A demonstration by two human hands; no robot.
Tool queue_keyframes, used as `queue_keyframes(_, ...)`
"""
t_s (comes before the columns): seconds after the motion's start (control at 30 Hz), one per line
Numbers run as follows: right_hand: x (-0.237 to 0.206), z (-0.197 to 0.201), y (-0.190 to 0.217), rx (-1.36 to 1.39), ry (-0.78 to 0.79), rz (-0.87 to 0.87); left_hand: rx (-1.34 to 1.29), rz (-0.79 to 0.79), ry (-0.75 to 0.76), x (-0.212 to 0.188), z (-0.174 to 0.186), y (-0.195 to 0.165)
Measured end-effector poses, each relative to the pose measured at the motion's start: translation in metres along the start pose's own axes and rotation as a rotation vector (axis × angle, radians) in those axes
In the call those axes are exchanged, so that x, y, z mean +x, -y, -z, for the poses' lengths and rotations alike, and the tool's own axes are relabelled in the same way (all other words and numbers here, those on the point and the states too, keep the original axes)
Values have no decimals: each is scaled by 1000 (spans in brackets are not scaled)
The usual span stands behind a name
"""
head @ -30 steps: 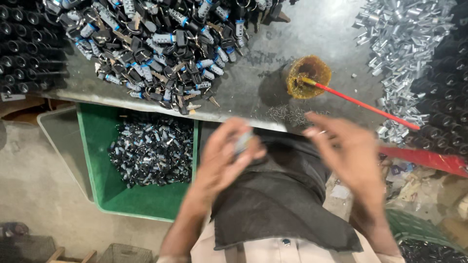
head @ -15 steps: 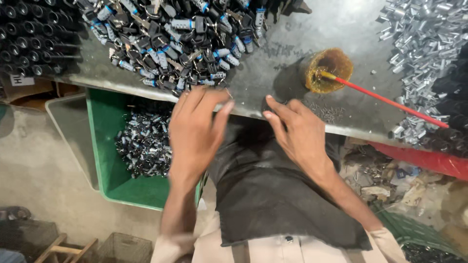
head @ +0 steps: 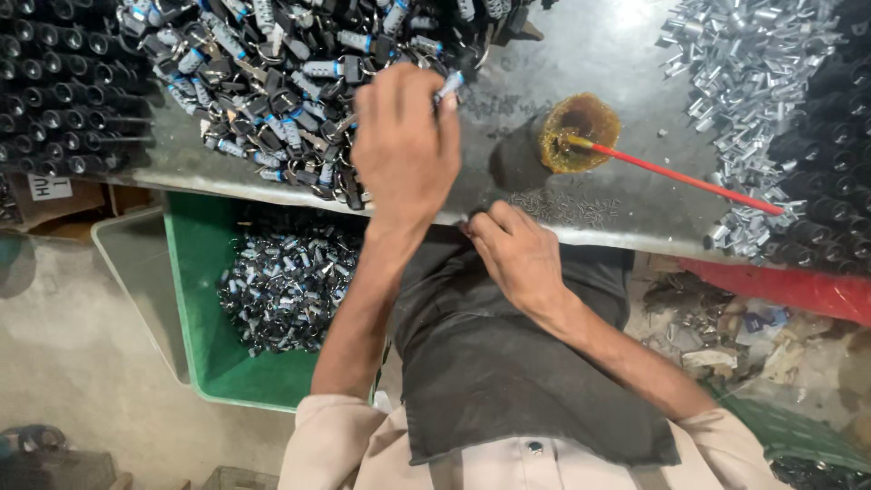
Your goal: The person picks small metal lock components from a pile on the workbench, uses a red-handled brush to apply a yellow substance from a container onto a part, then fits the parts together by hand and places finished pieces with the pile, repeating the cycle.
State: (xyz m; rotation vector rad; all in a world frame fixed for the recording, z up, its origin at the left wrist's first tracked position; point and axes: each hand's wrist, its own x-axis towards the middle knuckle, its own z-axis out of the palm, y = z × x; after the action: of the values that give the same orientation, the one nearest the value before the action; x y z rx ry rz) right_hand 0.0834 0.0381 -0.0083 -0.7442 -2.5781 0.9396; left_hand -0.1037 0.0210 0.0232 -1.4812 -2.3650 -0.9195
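A: Where are our hands now?

B: Our left hand (head: 404,145) is up at 12 o'clock over the counter (head: 535,195), fingers (head: 426,91) grasping one small part (head: 450,84), silver w/ a blue end. It sits just at the edge of the big pile of parts (head: 281,82) at 11 o'clock.

A: And the right?

B: Our right hand (head: 517,259) rests at the counter's near edge, approx. centre. The fingers are curled down; we cannot tell if they pinch something, it is hidden.

A: What is around?

B: A small pot w/ yellow-brown paste (head: 581,132) at 1 o'clock, a red stick (head: 689,179) leaning in it. Shiny metal clips (head: 753,63) heaped at 2 o'clock, black tubes (head: 54,100) in rows at 10 o'clock.

A: How far is the work, in our judgement?

B: The green bin (head: 204,345) at 8 o'clock, below the counter, already holds a good heap of similar parts (head: 290,272), so many seem done. But the pile on the counter is large, so we judge much is left.
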Motion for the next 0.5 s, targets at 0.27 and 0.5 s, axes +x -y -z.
queue_keyframes(0.27, -15, 40, 5, 438, -174, -215, -1669, 705, 63, -45, 54, -31)
queue_keyframes(0.5, -27, 48, 5, 899, -254, -287, -1920, 1162, 438, -105, 42, -65)
